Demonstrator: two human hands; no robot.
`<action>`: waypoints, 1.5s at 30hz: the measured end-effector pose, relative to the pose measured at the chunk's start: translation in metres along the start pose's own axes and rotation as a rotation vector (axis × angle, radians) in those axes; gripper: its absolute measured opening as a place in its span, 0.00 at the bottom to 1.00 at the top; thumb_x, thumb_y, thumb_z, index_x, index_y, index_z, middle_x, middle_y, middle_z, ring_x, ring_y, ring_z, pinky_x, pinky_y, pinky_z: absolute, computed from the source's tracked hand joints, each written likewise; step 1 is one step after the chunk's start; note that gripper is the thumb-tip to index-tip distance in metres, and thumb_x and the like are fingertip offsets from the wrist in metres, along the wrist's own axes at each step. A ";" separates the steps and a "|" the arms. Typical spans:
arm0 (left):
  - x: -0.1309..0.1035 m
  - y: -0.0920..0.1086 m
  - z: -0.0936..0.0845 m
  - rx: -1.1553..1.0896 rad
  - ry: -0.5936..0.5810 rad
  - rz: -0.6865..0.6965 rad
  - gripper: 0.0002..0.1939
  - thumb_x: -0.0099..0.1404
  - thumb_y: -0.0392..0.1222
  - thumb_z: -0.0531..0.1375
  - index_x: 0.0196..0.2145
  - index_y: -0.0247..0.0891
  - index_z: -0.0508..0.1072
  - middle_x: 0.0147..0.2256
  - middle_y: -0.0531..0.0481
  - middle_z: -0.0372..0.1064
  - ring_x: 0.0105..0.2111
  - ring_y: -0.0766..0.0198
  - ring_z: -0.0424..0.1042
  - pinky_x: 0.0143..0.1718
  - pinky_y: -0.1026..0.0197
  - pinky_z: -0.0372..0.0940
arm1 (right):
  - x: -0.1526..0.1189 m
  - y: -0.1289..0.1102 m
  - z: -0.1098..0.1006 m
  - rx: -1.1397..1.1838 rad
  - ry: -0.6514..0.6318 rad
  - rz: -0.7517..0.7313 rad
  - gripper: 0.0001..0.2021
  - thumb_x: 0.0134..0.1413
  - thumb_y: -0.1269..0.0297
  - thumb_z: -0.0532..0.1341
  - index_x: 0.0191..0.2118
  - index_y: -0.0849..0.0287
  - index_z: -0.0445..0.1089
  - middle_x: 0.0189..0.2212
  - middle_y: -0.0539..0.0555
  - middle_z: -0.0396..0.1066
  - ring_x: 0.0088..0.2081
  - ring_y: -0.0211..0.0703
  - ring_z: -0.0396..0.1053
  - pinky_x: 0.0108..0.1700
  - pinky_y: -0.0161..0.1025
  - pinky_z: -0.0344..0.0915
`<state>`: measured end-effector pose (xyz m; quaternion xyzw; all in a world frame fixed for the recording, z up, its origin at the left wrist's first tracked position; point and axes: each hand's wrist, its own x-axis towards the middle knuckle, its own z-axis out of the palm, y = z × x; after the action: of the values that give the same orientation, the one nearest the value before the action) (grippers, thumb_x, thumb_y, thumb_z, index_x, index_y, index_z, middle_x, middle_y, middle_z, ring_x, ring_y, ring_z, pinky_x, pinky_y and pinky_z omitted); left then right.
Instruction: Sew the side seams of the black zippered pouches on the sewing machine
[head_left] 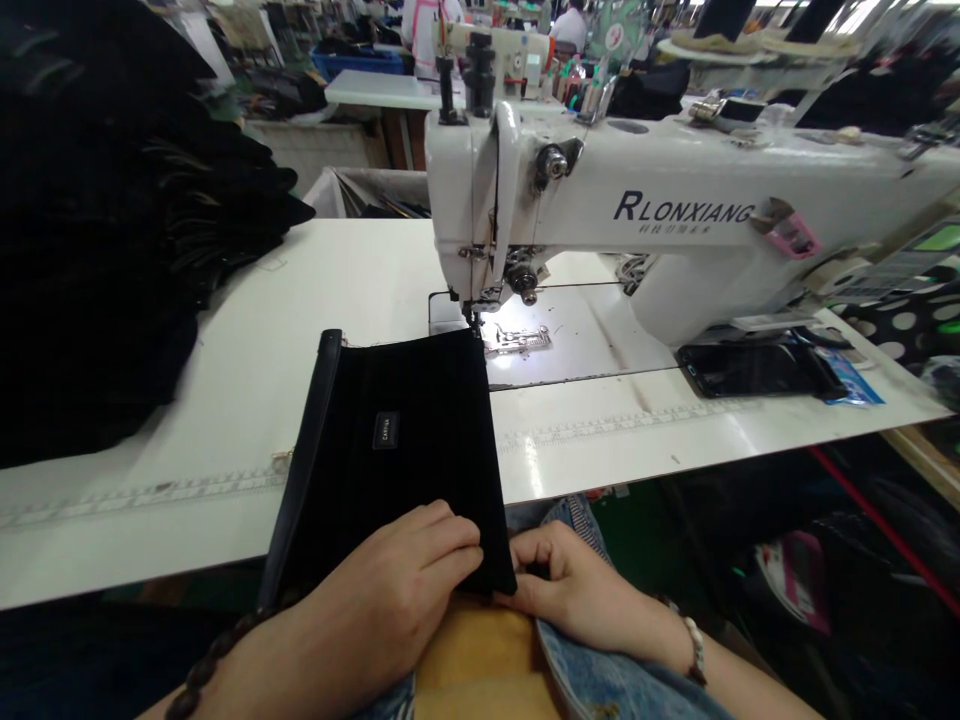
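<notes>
We read RLONXIANG in big dark letters on the sewing machine (592,205), with tiny blurry writing (675,229) below, but in front of the machine the label (386,430) on the black cloth (431,440) and the ruler strip (600,425) are too small for us.

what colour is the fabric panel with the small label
The fabric panel is black, best seen in the head view.

Dark round beads (214,655) sit behind the left hand (409,585), a pale bracelet (697,650) behind the right hand (566,580), faded blue denim (607,675) below both.
</notes>
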<state>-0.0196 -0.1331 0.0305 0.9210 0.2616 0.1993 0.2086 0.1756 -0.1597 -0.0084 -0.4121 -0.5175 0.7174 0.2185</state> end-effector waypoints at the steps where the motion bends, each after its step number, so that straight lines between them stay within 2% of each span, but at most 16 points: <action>1: 0.000 0.000 0.000 -0.006 0.009 -0.007 0.16 0.60 0.25 0.45 0.34 0.33 0.71 0.33 0.44 0.70 0.31 0.62 0.67 0.34 0.60 0.69 | 0.000 0.001 0.000 0.010 -0.001 0.006 0.16 0.48 0.54 0.61 0.21 0.63 0.62 0.20 0.45 0.52 0.23 0.31 0.48 0.25 0.31 0.47; 6: -0.003 0.000 0.002 -0.024 -0.003 -0.018 0.16 0.60 0.26 0.45 0.35 0.33 0.71 0.33 0.44 0.69 0.31 0.63 0.66 0.33 0.60 0.69 | 0.000 0.002 0.000 0.022 -0.004 0.025 0.16 0.47 0.54 0.61 0.21 0.63 0.62 0.19 0.45 0.52 0.23 0.31 0.48 0.25 0.31 0.47; 14: -0.005 0.000 0.001 -0.017 -0.060 -0.018 0.16 0.59 0.24 0.45 0.36 0.33 0.70 0.34 0.45 0.69 0.33 0.63 0.67 0.39 0.58 0.68 | -0.003 -0.003 -0.001 0.054 -0.014 0.037 0.11 0.46 0.59 0.61 0.24 0.63 0.67 0.20 0.46 0.57 0.24 0.32 0.51 0.27 0.32 0.51; 19: -0.003 0.002 0.000 0.007 -0.050 0.010 0.16 0.59 0.25 0.45 0.34 0.33 0.70 0.33 0.45 0.69 0.31 0.63 0.66 0.35 0.59 0.68 | -0.005 -0.006 -0.002 0.220 -0.023 0.071 0.08 0.44 0.63 0.59 0.23 0.62 0.68 0.21 0.47 0.63 0.24 0.32 0.57 0.31 0.32 0.55; 22: -0.004 0.002 0.002 0.021 -0.028 0.036 0.15 0.61 0.26 0.46 0.34 0.34 0.70 0.33 0.45 0.69 0.32 0.63 0.66 0.35 0.60 0.68 | -0.006 -0.006 -0.001 0.345 0.016 0.107 0.11 0.44 0.59 0.58 0.20 0.61 0.65 0.19 0.48 0.64 0.23 0.34 0.59 0.36 0.37 0.60; 25: -0.005 0.002 0.003 0.050 -0.006 0.064 0.13 0.63 0.28 0.46 0.34 0.34 0.70 0.32 0.45 0.69 0.32 0.64 0.67 0.35 0.60 0.67 | -0.007 -0.006 0.001 0.360 0.049 0.131 0.17 0.46 0.53 0.59 0.18 0.61 0.63 0.17 0.47 0.63 0.23 0.34 0.61 0.38 0.39 0.62; 31: -0.007 0.004 0.004 0.179 0.006 0.116 0.08 0.63 0.31 0.51 0.36 0.33 0.69 0.34 0.45 0.70 0.34 0.61 0.68 0.38 0.57 0.67 | -0.007 -0.009 0.001 0.325 0.031 0.142 0.18 0.44 0.52 0.62 0.18 0.62 0.63 0.18 0.48 0.65 0.24 0.33 0.64 0.34 0.34 0.61; 35: -0.013 0.006 0.003 0.242 0.066 0.160 0.12 0.65 0.31 0.48 0.42 0.31 0.67 0.37 0.44 0.70 0.37 0.58 0.68 0.41 0.54 0.66 | -0.006 -0.011 0.000 0.347 -0.025 0.113 0.18 0.46 0.52 0.61 0.19 0.63 0.63 0.17 0.49 0.66 0.21 0.31 0.62 0.28 0.31 0.59; 37: -0.016 0.007 0.000 0.224 0.124 0.163 0.14 0.65 0.30 0.45 0.46 0.32 0.66 0.38 0.44 0.71 0.39 0.58 0.68 0.44 0.54 0.66 | -0.009 -0.015 -0.001 0.194 -0.014 0.043 0.18 0.50 0.52 0.58 0.19 0.62 0.63 0.17 0.49 0.65 0.20 0.32 0.60 0.26 0.31 0.58; 38: -0.016 0.008 -0.002 0.207 0.147 0.152 0.15 0.66 0.30 0.45 0.46 0.32 0.65 0.38 0.44 0.71 0.40 0.59 0.68 0.44 0.55 0.65 | -0.011 -0.019 -0.003 0.041 0.041 -0.039 0.18 0.51 0.54 0.58 0.19 0.62 0.63 0.17 0.49 0.65 0.20 0.33 0.60 0.25 0.32 0.58; 40: -0.013 0.011 -0.007 0.178 0.164 0.128 0.14 0.67 0.31 0.44 0.45 0.33 0.66 0.36 0.46 0.71 0.39 0.61 0.68 0.45 0.58 0.65 | -0.018 -0.029 -0.005 -0.360 0.226 -0.304 0.15 0.52 0.55 0.59 0.22 0.61 0.65 0.20 0.51 0.66 0.24 0.35 0.62 0.28 0.34 0.60; 42: -0.006 0.015 -0.012 0.166 0.162 0.122 0.15 0.68 0.32 0.43 0.41 0.33 0.68 0.33 0.47 0.72 0.35 0.63 0.69 0.42 0.61 0.67 | -0.026 -0.040 -0.008 -0.739 0.370 -0.581 0.13 0.49 0.55 0.61 0.30 0.62 0.68 0.26 0.54 0.68 0.29 0.40 0.64 0.32 0.37 0.62; 45: 0.005 0.019 -0.015 0.166 0.159 0.127 0.18 0.69 0.33 0.41 0.35 0.33 0.69 0.28 0.48 0.71 0.27 0.65 0.68 0.34 0.62 0.68 | -0.033 -0.052 -0.008 -1.134 0.348 -0.766 0.09 0.56 0.62 0.56 0.37 0.62 0.68 0.28 0.54 0.70 0.30 0.40 0.66 0.36 0.38 0.63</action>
<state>-0.0149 -0.1410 0.0538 0.9311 0.2343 0.2622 0.0972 0.1947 -0.1606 0.0509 -0.3601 -0.8776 0.1334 0.2869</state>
